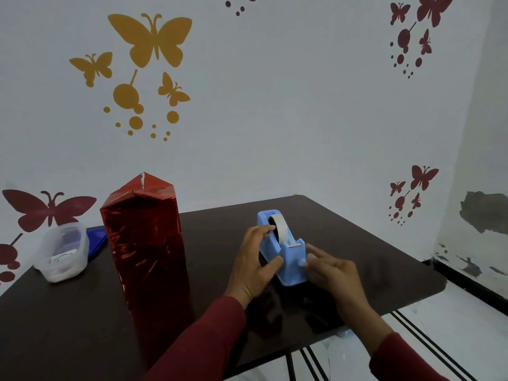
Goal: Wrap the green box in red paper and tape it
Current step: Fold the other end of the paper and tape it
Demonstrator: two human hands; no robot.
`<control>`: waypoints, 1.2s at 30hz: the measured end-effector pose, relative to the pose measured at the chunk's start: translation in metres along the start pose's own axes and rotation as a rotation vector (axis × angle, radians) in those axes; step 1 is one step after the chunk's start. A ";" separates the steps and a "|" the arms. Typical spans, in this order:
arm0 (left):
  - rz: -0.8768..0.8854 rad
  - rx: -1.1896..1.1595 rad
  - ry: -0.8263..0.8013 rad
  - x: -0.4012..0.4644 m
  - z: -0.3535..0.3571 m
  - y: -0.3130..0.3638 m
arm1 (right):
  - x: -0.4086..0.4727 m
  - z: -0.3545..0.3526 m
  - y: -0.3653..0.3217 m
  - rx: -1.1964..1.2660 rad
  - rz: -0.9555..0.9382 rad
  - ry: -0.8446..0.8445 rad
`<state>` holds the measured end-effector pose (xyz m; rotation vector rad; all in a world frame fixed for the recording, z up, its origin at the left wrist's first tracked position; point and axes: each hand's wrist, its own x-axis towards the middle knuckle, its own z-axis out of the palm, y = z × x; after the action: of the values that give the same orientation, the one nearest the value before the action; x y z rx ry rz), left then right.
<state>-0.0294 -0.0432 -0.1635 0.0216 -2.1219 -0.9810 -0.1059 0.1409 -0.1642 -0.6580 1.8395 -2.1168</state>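
Red-wrapped box [145, 243] upright, left of centre on table [357, 243]. Left hand [254, 264] gripping blue tape dispenser [286, 254] near front-right edge; right hand [334, 273] touching it, fingers straight.

Box [145, 243] left of dispenser [286, 251]
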 end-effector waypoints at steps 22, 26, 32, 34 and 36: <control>0.368 0.250 0.072 -0.011 0.028 0.037 | -0.004 -0.005 -0.008 0.181 -0.026 0.121; 0.311 0.127 0.251 -0.008 0.027 0.038 | -0.003 -0.008 -0.007 0.289 -0.035 0.176; 0.118 -0.059 0.244 -0.007 0.023 0.039 | -0.007 -0.010 0.002 0.188 -0.275 0.094; 0.082 -0.102 0.224 -0.007 0.024 0.039 | -0.007 -0.010 0.001 0.191 -0.283 0.080; 0.053 -0.141 0.203 -0.008 0.024 0.038 | -0.008 -0.008 0.000 0.183 -0.282 0.062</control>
<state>-0.0287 0.0010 -0.1531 -0.0049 -1.8562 -1.0488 -0.1026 0.1516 -0.1661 -0.8577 1.6364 -2.4730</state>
